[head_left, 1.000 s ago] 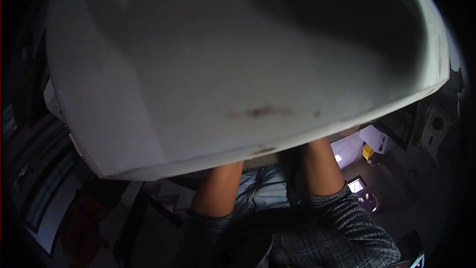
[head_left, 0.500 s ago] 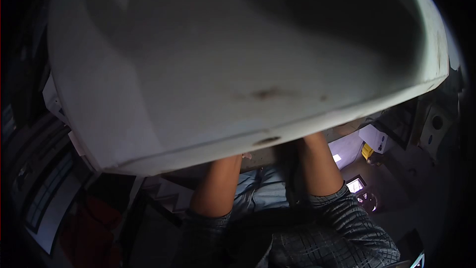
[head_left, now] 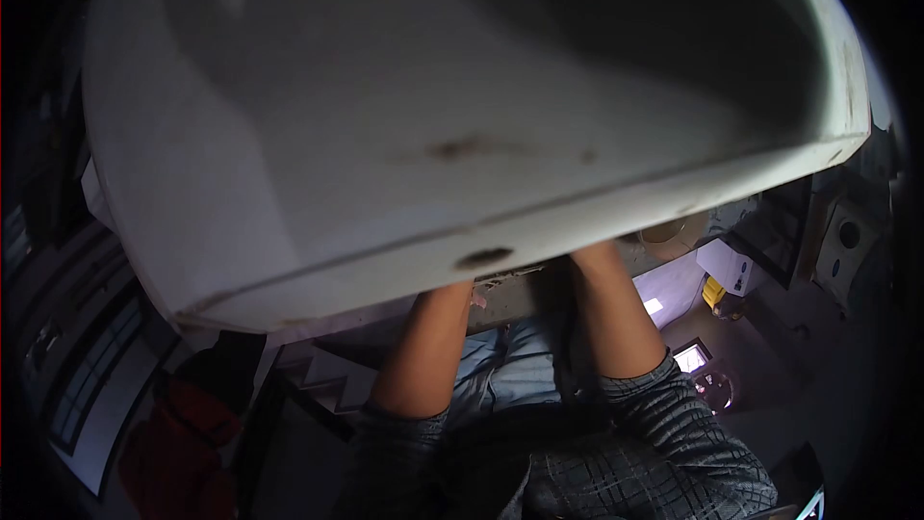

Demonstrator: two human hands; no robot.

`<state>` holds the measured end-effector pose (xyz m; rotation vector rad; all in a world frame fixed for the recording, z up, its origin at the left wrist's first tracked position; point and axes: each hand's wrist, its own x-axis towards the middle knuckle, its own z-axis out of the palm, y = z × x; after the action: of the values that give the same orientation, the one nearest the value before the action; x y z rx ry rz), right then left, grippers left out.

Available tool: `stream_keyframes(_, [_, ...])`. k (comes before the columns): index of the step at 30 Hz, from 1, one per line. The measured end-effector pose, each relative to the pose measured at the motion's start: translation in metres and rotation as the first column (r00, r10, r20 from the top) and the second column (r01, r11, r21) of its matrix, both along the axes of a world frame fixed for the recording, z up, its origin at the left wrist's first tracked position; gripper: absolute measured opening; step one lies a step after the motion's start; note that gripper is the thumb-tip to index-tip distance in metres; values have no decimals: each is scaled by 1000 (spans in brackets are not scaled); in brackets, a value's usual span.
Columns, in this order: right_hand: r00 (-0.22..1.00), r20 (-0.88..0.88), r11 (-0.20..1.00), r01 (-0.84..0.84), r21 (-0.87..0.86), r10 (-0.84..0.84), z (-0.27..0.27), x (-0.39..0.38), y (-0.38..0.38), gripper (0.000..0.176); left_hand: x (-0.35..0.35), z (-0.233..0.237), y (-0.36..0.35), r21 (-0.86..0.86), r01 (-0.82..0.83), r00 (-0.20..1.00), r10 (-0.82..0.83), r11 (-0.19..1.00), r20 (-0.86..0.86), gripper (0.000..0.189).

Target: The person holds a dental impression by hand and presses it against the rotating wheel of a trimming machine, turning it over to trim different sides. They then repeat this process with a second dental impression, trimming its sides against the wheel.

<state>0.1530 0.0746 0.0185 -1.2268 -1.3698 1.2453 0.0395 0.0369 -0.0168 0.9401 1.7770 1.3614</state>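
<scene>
A large pale housing with brown smudges fills the upper view, close to the camera. What machine it belongs to I cannot make out. A dark oval spot marks its lower edge. My left forearm and my right forearm reach forward under that edge. Both my hands are hidden behind the housing, so their fingers and anything in them do not show. Between the wrists is part of a greyish work surface, with a small pinkish scrap beside my left wrist.
A round tan object sits right of my right wrist. Farther right are a white box, a yellow item and a pale panel with a round dark opening. Red clothing or cloth shows at lower left.
The housing's lower edge has shifted up and left in the view. More of both wrists, the work surface and the round tan object now shows. The forearms have hardly moved.
</scene>
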Motion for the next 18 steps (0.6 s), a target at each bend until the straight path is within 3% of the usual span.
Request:
stream_keyframes(2, [1000,7,992,24,125,-25,6,-4,5,16,3,-8,2,55,-6,1000,5,998,13,18])
stream_keyframes(3, [1000,7,992,24,127,-25,11,-4,6,16,8,-14,2,72,-159,966,140,985,215,21])
stream_keyframes(4, [998,-50,999,28,19,-27,17,-4,6,16,10,-19,0,57,-310,875,261,949,409,23])
stream_keyframes(5, [994,-106,996,24,-90,-34,19,-3,5,15,6,-19,-1,56,-312,875,263,949,407,23])
stream_keyframes(6, [994,-106,995,23,-93,-33,18,-2,4,15,2,-18,-2,17,-215,904,192,976,383,27])
stream_keyframes(8, [954,296,978,9,-208,54,14,4,1,14,2,-14,-3,-32,-117,924,120,993,363,31])
stream_keyframes(9, [954,296,979,9,-203,52,13,1,4,14,3,-11,1,-32,-242,828,223,970,515,32])
stream_keyframes(10, [969,246,1000,-10,17,6,12,-3,6,13,4,-9,5,-51,-361,694,305,931,652,34])
stream_keyframes(11, [982,187,972,-17,233,-28,11,-7,6,13,4,-5,6,-48,-361,694,303,931,653,34])
stream_keyframes(12, [990,140,998,5,58,-13,17,-7,5,12,2,0,5,16,-280,725,200,960,659,36])
stream_keyframes(13, [991,137,999,3,55,-10,16,-7,6,12,1,6,3,76,-198,747,100,977,657,37])
stream_keyframes(14, [985,171,999,-13,-37,19,13,-5,8,12,4,11,1,122,-218,615,39,968,787,40])
stream_keyframes(15, [978,203,992,-24,-127,50,11,-3,8,12,6,13,-2,120,-219,616,42,968,787,40])
stream_keyframes(16, [949,301,995,-74,-72,92,8,-1,7,12,8,15,-2,48,-261,631,133,964,764,40])
stream_keyframes(17, [949,301,996,-73,-60,88,11,-2,8,12,9,16,0,-17,-303,642,218,953,735,39])
stream_keyframes(18, [977,210,998,-40,-41,48,16,-5,8,12,5,18,2,-78,-235,572,203,969,795,35])
